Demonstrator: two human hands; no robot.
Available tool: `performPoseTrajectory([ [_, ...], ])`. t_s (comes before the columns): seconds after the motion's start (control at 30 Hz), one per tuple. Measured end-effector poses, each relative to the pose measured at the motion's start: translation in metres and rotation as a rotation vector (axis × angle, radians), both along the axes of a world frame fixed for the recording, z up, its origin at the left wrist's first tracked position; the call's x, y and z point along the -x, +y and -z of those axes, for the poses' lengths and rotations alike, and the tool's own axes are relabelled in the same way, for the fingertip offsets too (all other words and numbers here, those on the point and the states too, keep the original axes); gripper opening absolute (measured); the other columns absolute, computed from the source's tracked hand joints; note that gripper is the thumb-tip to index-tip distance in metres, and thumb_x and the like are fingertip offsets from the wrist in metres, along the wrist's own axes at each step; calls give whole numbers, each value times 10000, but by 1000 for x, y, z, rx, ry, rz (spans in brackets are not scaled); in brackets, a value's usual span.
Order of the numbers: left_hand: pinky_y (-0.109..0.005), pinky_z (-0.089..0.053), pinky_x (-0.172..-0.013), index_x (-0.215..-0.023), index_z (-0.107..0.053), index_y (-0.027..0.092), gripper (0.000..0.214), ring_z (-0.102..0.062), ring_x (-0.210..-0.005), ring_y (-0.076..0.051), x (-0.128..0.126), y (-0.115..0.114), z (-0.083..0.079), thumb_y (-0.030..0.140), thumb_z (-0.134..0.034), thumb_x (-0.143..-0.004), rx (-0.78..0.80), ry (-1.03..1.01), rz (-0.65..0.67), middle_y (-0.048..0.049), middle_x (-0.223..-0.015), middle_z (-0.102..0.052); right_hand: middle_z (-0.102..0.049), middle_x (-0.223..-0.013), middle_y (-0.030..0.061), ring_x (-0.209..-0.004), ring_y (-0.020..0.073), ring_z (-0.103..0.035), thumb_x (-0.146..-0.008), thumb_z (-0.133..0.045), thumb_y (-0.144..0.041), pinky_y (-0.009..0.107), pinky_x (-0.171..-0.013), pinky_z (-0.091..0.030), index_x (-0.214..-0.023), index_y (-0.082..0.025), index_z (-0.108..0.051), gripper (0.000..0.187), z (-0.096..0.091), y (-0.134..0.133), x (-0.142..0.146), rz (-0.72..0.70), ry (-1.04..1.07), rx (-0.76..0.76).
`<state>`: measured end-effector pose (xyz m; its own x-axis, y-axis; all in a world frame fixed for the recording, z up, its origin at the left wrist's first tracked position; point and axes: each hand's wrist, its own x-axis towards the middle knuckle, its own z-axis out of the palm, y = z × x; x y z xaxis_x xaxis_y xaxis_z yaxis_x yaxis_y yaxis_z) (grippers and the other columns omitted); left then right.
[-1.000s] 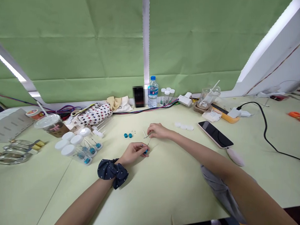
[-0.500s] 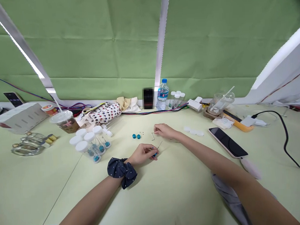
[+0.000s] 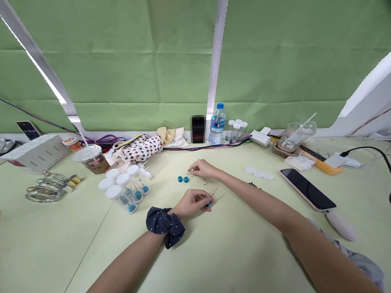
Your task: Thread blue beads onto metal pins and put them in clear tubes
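Note:
My left hand [image 3: 193, 202], with a dark dotted scrunchie [image 3: 164, 225] on its wrist, is closed on a small blue bead threaded on a thin metal pin [image 3: 211, 196]. Farther back, my right hand [image 3: 201, 168] reaches left with its fingertips pinched down on the table beside two loose blue beads [image 3: 183, 179]. Tiny dark specks lie right by those fingertips; I cannot make out what the fingers hold. A bent wire pin [image 3: 204, 181] lies just in front of the right hand.
Several clear vials with white caps [image 3: 124, 187] holding blue beads lie at left, near a lidded drink cup [image 3: 90, 158] and a patterned pouch [image 3: 141, 149]. Three white caps [image 3: 259, 173], a black phone [image 3: 307, 188], a water bottle [image 3: 216, 124] and a black cable [image 3: 387, 165] are at right.
My right hand has moved left from the bent wire pin toward the two loose blue beads. My left hand keeps its hold on the bead and pin. The camera has turned left.

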<state>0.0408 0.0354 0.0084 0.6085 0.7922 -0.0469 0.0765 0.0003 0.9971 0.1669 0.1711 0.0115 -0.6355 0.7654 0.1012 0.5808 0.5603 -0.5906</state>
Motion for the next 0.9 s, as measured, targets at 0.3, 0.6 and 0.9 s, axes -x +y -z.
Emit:
performPoseTrajectory([
  [0.3, -256, -512, -627, -844, -642, 109, 381, -661, -685, -174, 0, 1, 2, 475, -568, -769, 2, 0, -2, -67, -764, -624, -658, -680, 21, -592, 92, -521, -721, -594, -74, 192, -592, -374, -955, -159, -705, 273, -4, -6, 3, 12, -3, 28],
  [0.6, -261, -514, -636, -849, -646, 111, 376, -666, -695, -179, 0, 1, 1, 470, -565, -775, 11, 4, 1, -64, -771, -620, -665, -658, 30, -576, 97, -531, -725, -546, -46, 187, -568, -372, -916, -146, -719, 276, 0, -2, 6, -20, 8, -9],
  [0.9, -259, -514, -634, -847, -646, 109, 390, -666, -693, -178, -1, 1, 2, 482, -576, -762, 30, 0, -5, -59, -756, -620, -681, -720, 44, -612, 102, -549, -738, -552, -36, 189, -595, -380, -898, -146, -722, 259, -4, -5, 8, -15, -18, -8],
])
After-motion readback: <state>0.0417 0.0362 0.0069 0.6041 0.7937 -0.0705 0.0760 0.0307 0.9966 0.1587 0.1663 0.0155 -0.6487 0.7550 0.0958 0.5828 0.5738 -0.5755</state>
